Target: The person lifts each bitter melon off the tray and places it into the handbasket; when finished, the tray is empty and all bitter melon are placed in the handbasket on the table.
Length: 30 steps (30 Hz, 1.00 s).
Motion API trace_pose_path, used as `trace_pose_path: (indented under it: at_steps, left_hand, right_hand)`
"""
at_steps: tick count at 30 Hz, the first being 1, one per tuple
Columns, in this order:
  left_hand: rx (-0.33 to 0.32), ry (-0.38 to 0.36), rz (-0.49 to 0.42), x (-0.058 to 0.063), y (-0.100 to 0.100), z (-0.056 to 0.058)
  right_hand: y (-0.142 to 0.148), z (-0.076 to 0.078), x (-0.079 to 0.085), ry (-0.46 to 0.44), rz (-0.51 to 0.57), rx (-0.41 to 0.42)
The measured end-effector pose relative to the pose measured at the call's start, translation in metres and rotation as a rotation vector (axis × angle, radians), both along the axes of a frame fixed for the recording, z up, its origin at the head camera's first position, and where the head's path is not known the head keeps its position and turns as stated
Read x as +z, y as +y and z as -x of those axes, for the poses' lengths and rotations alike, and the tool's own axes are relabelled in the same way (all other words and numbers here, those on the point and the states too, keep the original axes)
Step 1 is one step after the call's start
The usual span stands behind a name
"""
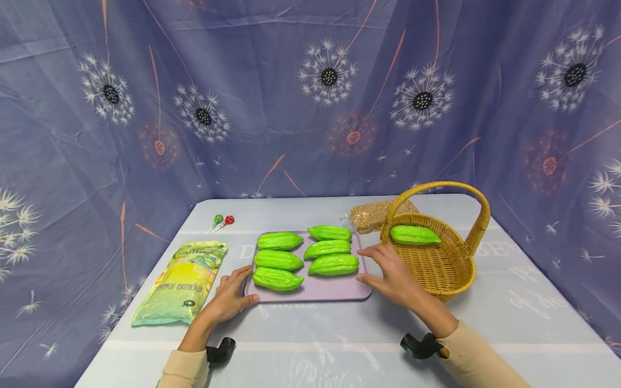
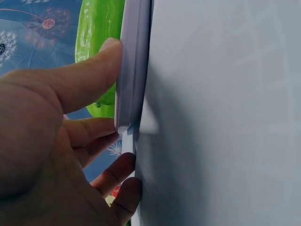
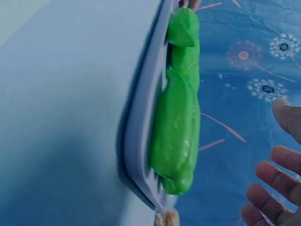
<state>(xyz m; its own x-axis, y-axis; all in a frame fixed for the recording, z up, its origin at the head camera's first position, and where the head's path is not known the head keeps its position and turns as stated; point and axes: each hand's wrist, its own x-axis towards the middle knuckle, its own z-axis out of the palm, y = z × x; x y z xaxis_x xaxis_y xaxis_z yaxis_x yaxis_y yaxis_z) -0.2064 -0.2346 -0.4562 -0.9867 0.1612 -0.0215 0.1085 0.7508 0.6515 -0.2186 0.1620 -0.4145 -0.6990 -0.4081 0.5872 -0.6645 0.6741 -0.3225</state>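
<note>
A light purple tray (image 1: 335, 291) holds bright green ridged bitter melons, three in a left column (image 1: 278, 260) and three in a right column (image 1: 333, 264). At the tray's left edge my left hand (image 1: 228, 297) touches the rim; the left wrist view has its thumb against the rim (image 2: 133, 70) and fingertips by the corner. My right hand (image 1: 395, 277) hovers by the tray's right edge, fingers spread and holding nothing. In the right wrist view that hand (image 3: 282, 183) is apart from the melons (image 3: 176, 127). One more bitter melon (image 1: 414, 235) lies inside the wicker basket (image 1: 468, 269).
The basket's tall arched handle (image 1: 480, 221) rises right of the tray. Behind it lies a clear bag of yellowish grains (image 1: 371, 215). A green-yellow packet (image 1: 181, 283) lies at left, with a green lollipop (image 1: 218, 219) and a red lollipop (image 1: 228, 220) beyond. Patterned curtains enclose the table.
</note>
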Motion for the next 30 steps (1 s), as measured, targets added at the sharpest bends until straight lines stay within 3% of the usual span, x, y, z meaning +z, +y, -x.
trace_pose_path:
  at_steps: [12,30]
  left_hand:
    - [0.000,-0.003,-0.012,0.002,0.000,0.002]
    - [0.014,-0.022,-0.015,0.001,0.001,0.000]
  right_hand:
    - [-0.024,0.016,-0.018,-0.121,-0.047,0.009]
    - [-0.039,0.040,-0.035,-0.109,-0.115,-0.068]
